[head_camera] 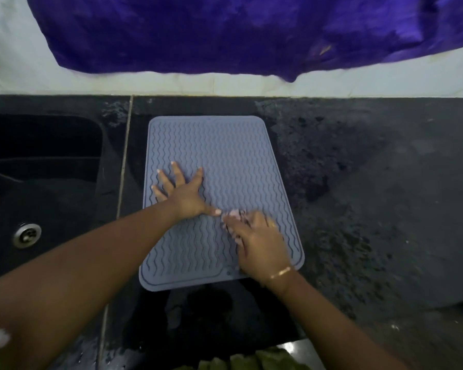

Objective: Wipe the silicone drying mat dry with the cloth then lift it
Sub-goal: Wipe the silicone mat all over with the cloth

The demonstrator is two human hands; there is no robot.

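Observation:
A grey-blue silicone drying mat (225,156) with wavy ridges lies flat on the black counter. My left hand (181,192) presses flat on the mat's left middle, fingers spread, holding nothing. My right hand (259,243) rests on the mat's lower right part, blurred with motion, its fingers closed over a small pale cloth (234,214). Only a bit of the cloth shows past the fingertips, close to my left thumb. A thin gold bracelet circles the right wrist.
A black sink (40,166) with a metal drain (26,235) lies to the left of the mat. The counter (372,209) to the right looks wet and mottled. A purple fabric (238,33) hangs over the white wall behind.

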